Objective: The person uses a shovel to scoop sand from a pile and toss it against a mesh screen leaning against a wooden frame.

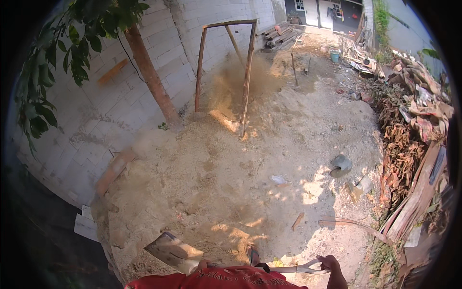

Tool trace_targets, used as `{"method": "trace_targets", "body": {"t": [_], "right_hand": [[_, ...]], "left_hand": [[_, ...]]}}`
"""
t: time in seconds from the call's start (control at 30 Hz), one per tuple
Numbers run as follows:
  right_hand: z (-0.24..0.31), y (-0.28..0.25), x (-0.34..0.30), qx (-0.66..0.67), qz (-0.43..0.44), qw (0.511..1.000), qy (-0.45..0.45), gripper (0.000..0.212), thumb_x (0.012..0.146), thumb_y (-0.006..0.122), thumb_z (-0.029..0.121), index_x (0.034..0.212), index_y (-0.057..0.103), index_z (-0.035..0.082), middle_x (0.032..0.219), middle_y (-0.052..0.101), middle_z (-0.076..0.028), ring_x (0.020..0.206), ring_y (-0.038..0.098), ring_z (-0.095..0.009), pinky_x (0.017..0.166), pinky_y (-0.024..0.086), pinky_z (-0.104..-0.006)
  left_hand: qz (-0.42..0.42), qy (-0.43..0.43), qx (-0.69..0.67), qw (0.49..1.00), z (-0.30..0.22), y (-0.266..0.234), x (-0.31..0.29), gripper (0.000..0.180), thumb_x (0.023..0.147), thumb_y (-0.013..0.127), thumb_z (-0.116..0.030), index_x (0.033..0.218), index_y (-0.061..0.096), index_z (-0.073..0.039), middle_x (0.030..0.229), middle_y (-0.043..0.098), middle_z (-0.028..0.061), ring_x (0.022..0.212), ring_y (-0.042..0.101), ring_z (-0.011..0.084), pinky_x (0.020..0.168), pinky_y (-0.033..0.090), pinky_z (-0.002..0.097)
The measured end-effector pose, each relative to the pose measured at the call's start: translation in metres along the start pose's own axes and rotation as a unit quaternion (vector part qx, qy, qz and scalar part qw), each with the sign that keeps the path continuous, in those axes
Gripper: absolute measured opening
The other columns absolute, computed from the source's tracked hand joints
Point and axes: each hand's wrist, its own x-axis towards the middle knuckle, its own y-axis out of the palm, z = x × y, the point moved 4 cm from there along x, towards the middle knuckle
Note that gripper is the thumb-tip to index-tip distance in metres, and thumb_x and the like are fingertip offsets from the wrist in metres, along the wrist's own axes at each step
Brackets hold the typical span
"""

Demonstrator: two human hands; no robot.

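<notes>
Shovel first: a long-handled shovel with a worn grey metal blade (174,251) and a pale D-shaped grip sits low in my view, blade tilted up over the near edge of the broad mound of pale brown sand (231,159), a few clumps of sand on its face. I see that mound fill the middle of the yard, running up against the grey block wall (159,43). Leaning at the mound's far side stands a tall rusty metal sieve frame (226,67), with a cloud of sand dust hanging in it. A slanted reddish tree trunk (151,77) rises beside the wall. Along the right lies a heap of dry leaves and scrap boards (409,144). My right hand (328,263) is wrapped tight round the D-grip. My left hand is hidden below the red shirt (221,279), so I cannot tell its hold.
</notes>
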Motion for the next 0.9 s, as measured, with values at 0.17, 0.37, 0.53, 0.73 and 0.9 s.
{"method": "trace_targets", "body": {"t": [0.17, 0.37, 0.53, 0.73, 0.9], "right_hand": [[0.081, -0.031, -0.057, 0.137, -0.09, 0.977, -0.135, 0.045, 0.08, 0.068, 0.04, 0.083, 0.057, -0.003, 0.049, 0.047, -0.007, 0.039, 0.048, -0.018, 0.037, 0.04, -0.0334], [0.111, 0.046, -0.063, 0.266, -0.072, 0.928, -0.252, 0.05, 0.081, 0.064, 0.051, 0.083, 0.053, 0.002, 0.048, 0.044, -0.003, 0.034, 0.043, -0.015, 0.032, 0.035, -0.0297], [0.063, 0.092, -0.043, 0.27, 0.062, 0.959, -0.055, 0.053, 0.079, 0.06, 0.061, 0.062, 0.045, 0.012, 0.045, 0.036, 0.0, 0.035, 0.036, -0.015, 0.033, 0.028, -0.029], [0.038, 0.099, -0.045, 0.084, 0.0, 0.993, -0.08, 0.049, 0.08, 0.058, 0.055, 0.06, 0.043, 0.013, 0.046, 0.036, 0.001, 0.035, 0.036, -0.014, 0.032, 0.028, -0.0276], [0.075, 0.118, -0.06, -0.039, 0.016, 0.986, -0.16, 0.044, 0.084, 0.057, 0.048, 0.062, 0.044, 0.013, 0.045, 0.038, 0.001, 0.033, 0.037, -0.011, 0.031, 0.03, -0.0261]], "left_hand": [[0.068, 0.423, 0.444, 0.787, -0.013, 0.054, -0.128, 0.014, 0.08, 0.064, -0.02, 0.078, 0.061, -0.007, 0.074, 0.06, 0.0014, 0.07, 0.056, 0.011, 0.062, 0.048, 0.0285], [-0.029, 0.143, -0.383, 0.912, -0.04, -0.017, -0.085, 0.026, 0.088, 0.054, -0.038, 0.081, 0.05, -0.014, 0.066, 0.051, 0.0051, 0.054, 0.049, 0.0229, 0.052, 0.044, 0.0407], [0.08, 0.213, -0.483, 0.845, -0.003, -0.081, -0.105, 0.014, 0.083, 0.057, -0.017, 0.077, 0.047, -0.01, 0.066, 0.049, 0.004, 0.062, 0.051, 0.0215, 0.06, 0.048, 0.0372], [-0.065, 0.154, -0.616, 0.769, 0.221, -0.157, -0.068, 0.017, 0.084, 0.058, -0.015, 0.073, 0.045, -0.01, 0.063, 0.045, 0.0034, 0.057, 0.047, 0.018, 0.059, 0.043, 0.0354], [-0.222, 0.048, -0.654, 0.722, 0.414, -0.173, -0.1, 0.026, 0.087, 0.054, -0.023, 0.067, 0.041, -0.012, 0.059, 0.042, 0.0028, 0.054, 0.043, 0.0192, 0.057, 0.043, 0.0348]]}}
